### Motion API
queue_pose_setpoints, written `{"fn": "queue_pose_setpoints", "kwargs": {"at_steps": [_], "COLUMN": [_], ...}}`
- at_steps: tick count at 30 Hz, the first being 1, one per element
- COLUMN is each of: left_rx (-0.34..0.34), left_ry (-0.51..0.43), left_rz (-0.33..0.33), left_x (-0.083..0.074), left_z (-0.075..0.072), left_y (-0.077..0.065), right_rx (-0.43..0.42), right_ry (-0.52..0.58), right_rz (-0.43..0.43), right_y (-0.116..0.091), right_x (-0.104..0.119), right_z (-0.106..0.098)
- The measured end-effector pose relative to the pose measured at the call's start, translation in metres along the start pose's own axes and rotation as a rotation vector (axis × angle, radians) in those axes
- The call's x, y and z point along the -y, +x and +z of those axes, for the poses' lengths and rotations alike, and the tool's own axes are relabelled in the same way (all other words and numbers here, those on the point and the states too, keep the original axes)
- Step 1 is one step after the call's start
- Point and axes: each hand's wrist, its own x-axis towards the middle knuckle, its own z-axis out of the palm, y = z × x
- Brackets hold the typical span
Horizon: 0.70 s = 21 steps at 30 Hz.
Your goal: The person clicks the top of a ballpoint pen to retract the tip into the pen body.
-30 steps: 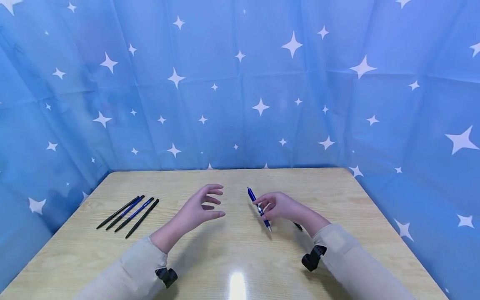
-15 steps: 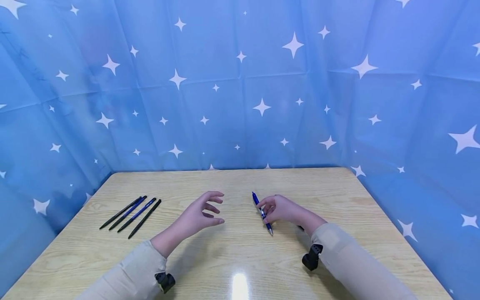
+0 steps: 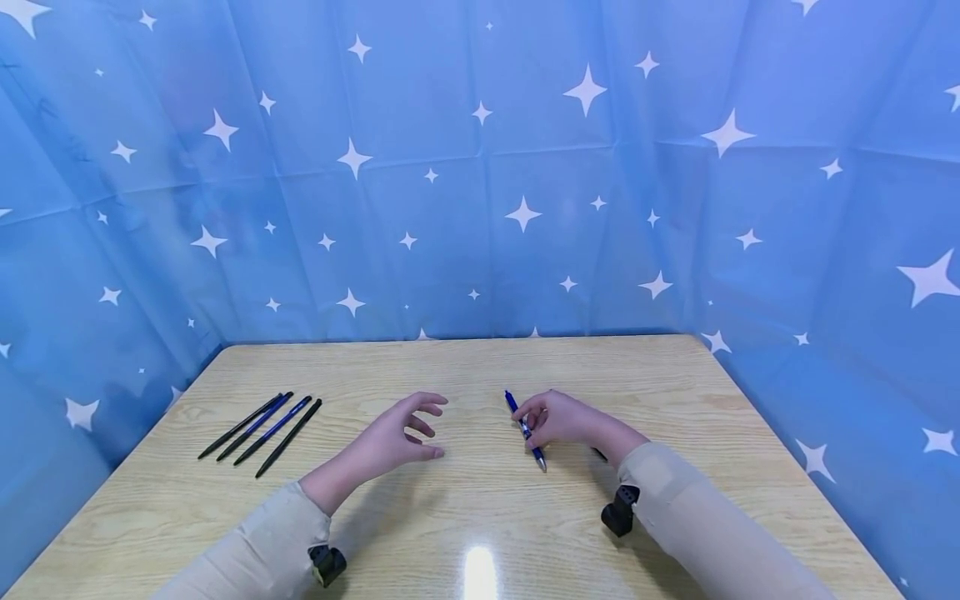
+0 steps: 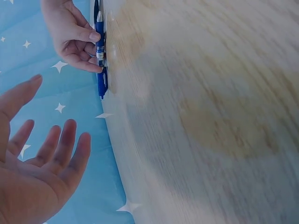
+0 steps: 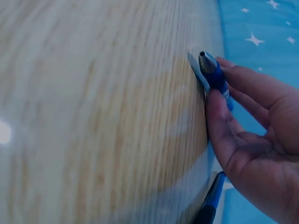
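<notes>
My right hand (image 3: 558,418) pinches a blue click pen (image 3: 512,402) between thumb and fingers, just over the tabletop right of centre. In the right wrist view the pen's metal tip (image 5: 207,62) faces the camera, and its shadow falls close beside it on the wood. The left wrist view shows the pen's clip end (image 4: 102,84) beyond the fingers. My left hand (image 3: 395,435) hovers left of centre, fingers spread and relaxed, holding nothing. A dark pen (image 5: 212,200) lies under the right wrist, mostly hidden by the forearm in the head view.
Several black and blue pens lie side by side, slanted, at the table's left, among them a black pen (image 3: 288,437) nearest the left arm. The wooden table (image 3: 465,500) ends at a starred blue curtain (image 3: 450,208) behind and on both sides.
My right hand has lowered the blue pen toward the tabletop and slightly toward me. The left hand has sunk a little, still holding nothing. The head view has shifted slightly.
</notes>
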Motion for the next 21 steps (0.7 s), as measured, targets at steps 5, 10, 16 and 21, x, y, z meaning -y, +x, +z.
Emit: {"fn": "queue_pose_setpoints", "kwargs": {"at_steps": [5, 10, 16, 21], "left_rx": [0.014, 0.019, 0.039, 0.053], "left_ry": [0.013, 0.016, 0.019, 0.034], "left_rz": [0.011, 0.017, 0.031, 0.034], "left_x": [0.001, -0.001, -0.002, -0.003], "left_z": [0.002, 0.004, 0.007, 0.010], "left_y": [0.000, 0.001, 0.004, 0.009], "right_rx": [0.004, 0.000, -0.033, -0.054], "right_ry": [-0.012, -0.024, -0.098, -0.095], "right_rz": [0.001, 0.005, 0.001, -0.026], "right_y": [-0.002, -0.002, -0.005, -0.012], "right_x": [0.003, 0.003, 0.001, 0.004], "right_z": [0.000, -0.001, -0.013, -0.031]}}
